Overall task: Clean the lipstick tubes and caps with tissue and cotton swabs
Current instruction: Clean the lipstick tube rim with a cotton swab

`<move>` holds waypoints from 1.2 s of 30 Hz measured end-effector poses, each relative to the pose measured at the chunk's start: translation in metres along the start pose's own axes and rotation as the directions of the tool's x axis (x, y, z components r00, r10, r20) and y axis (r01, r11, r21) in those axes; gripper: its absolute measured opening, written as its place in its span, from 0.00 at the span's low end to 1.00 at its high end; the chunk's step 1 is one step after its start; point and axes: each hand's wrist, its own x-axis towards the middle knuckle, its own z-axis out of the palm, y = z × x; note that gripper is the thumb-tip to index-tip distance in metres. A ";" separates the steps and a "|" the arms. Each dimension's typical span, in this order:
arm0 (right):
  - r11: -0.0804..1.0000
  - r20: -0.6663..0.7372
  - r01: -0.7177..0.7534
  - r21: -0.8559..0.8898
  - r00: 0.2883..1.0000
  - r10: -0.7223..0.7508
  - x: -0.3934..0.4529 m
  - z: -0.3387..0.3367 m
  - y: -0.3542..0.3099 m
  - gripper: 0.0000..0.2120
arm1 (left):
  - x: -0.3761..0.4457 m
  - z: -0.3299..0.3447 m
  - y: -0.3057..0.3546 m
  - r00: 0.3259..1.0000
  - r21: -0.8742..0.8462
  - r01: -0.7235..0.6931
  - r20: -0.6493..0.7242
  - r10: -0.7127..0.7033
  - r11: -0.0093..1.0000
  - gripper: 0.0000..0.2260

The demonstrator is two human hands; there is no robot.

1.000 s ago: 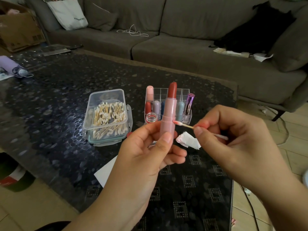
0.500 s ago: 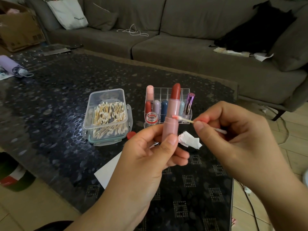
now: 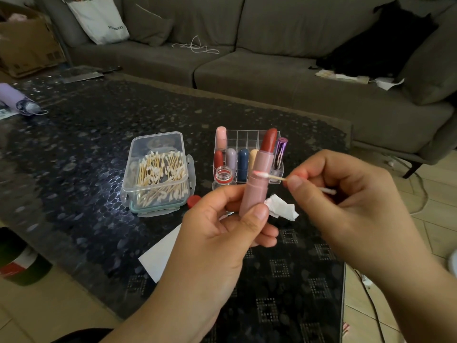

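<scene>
The pink lipstick tube (image 3: 256,188) stands upright and uncapped above the table's near edge, its red bullet (image 3: 270,141) wound out. The left hand (image 3: 222,233) grips the tube's lower half, thumb on the front and fingers curled behind. A cotton swab (image 3: 272,176) lies across the tube at the seam between its upper and lower sections, its tip stained pink; the right hand (image 3: 346,201) pinches the stick between thumb and forefinger, just right of the tube. Judging by that stain, this tube is mid-clean and not finished. A crumpled tissue (image 3: 282,209) lies on the dark table (image 3: 86,144) behind the hands. Further back, the clear organiser (image 3: 247,137) holds at least 6 more lipsticks, which look as though they are yet to be done. The box of swabs (image 3: 158,172) sits left of it, a small open jar (image 3: 223,175) between.
</scene>
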 end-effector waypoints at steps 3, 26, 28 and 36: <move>0.999 0.021 0.022 -0.045 1.000 -0.021 -0.002 0.003 -0.001 0.08 | 0.001 0.001 0.001 0.997 0.049 -0.034 -0.066 0.037 0.998 0.12; 0.994 0.023 0.056 -0.089 0.998 -0.055 -0.003 0.006 -0.005 0.06 | 0.002 0.003 -0.008 0.910 0.429 -0.225 -0.229 0.346 0.875 0.12; 0.993 0.058 0.074 -0.093 0.996 -0.069 -0.003 0.007 -0.004 0.06 | 0.002 0.004 -0.008 0.911 0.433 -0.225 -0.225 0.346 0.873 0.11; 0.996 0.033 0.051 -0.073 0.998 -0.049 -0.002 0.000 -0.001 0.07 | -0.001 0.007 -0.001 0.962 0.260 -0.138 -0.194 0.192 0.956 0.09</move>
